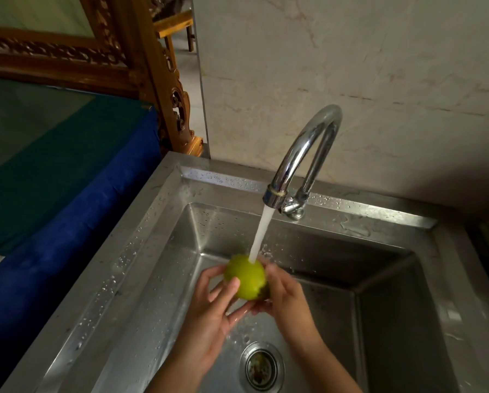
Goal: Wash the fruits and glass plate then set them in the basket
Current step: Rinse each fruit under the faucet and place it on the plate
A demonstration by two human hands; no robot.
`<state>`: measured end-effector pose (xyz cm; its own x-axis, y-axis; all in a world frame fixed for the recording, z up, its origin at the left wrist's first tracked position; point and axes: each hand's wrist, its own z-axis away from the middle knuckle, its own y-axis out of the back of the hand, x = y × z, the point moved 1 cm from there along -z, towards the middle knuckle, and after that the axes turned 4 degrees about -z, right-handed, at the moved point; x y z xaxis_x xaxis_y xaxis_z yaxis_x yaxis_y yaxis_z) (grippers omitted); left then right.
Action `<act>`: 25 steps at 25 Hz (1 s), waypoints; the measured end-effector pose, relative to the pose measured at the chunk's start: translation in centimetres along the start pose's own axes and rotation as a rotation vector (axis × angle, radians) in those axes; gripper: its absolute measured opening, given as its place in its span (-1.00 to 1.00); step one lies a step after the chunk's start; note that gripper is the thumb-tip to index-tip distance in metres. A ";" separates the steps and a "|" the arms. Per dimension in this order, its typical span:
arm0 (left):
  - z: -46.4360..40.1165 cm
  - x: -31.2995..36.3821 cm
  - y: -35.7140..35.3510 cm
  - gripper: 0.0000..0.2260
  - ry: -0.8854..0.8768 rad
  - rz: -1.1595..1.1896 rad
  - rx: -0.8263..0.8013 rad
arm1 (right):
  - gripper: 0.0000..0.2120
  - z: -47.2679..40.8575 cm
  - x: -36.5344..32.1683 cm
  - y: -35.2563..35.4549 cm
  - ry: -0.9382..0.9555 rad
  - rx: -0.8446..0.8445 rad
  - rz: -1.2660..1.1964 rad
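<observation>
A round green fruit (245, 277) is held over the steel sink (141, 251), right under the stream of water (261, 236) running from the chrome tap (303, 154). My left hand (209, 313) grips the fruit from the left, thumb on its front. My right hand (286, 299) cups it from the right and below, fingers curled round it. The water hits the top of the fruit. No plate or basket shows in this view.
The sink's drain (261, 365) lies below my hands. A blue-covered surface (53, 194) stands to the left of the sink, with carved wooden furniture (164, 80) behind it. A marble wall (351, 66) rises behind the tap.
</observation>
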<state>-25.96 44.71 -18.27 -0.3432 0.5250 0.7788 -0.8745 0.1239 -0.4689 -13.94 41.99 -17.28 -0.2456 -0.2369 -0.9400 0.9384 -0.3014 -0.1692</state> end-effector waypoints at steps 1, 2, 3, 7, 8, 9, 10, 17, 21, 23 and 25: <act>0.1 0.0 -0.1 -0.68 -0.052 -0.057 0.019 | -0.75 -0.1 0.0 0.0 -0.031 0.012 -0.058; 0.1 0.1 -0.3 -0.65 -0.104 -0.104 0.031 | -0.76 -0.1 0.0 -0.1 -0.045 -0.015 -0.122; 0.1 0.3 -0.4 -0.62 -0.147 -0.135 0.025 | -0.70 -0.2 -0.1 -0.1 -0.036 -0.045 -0.164; -0.1 1.4 -0.3 -0.68 -0.122 -0.068 -0.025 | -0.56 -0.1 -0.7 -0.1 0.053 -0.046 -0.173; -0.1 1.5 0.0 -0.69 -0.101 -0.060 -0.001 | -0.58 -0.1 -0.8 0.2 0.081 -0.038 -0.121; -0.2 1.6 0.2 -0.66 -0.085 -0.072 0.023 | -0.61 0.0 -1.0 0.4 0.120 -0.038 -0.055; -0.2 1.7 0.4 -0.63 -0.064 -0.080 0.034 | -0.60 0.1 -1.3 0.6 0.154 -0.047 0.018; -1.2 2.4 -1.0 -0.86 -0.041 -0.060 0.007 | -0.51 0.4 -1.8 1.4 0.151 -0.070 0.111; -0.8 2.3 -1.8 -0.92 -0.175 0.026 -0.020 | -0.65 -0.3 -3.0 1.9 -0.032 -0.168 -0.089; -1.0 2.4 -1.8 -0.93 -0.179 0.025 0.011 | -0.71 -0.3 -3.4 1.7 0.042 -0.159 -0.074; -1.2 2.6 -1.7 -0.90 -0.176 -0.023 0.043 | -0.70 -0.2 -3.3 1.7 0.142 -0.113 -0.030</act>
<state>-24.95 46.87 -15.89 -0.3748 0.3665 0.8516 -0.8952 0.0958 -0.4352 -11.54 42.47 -14.56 -0.2449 -0.0937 -0.9650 0.9544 -0.1988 -0.2229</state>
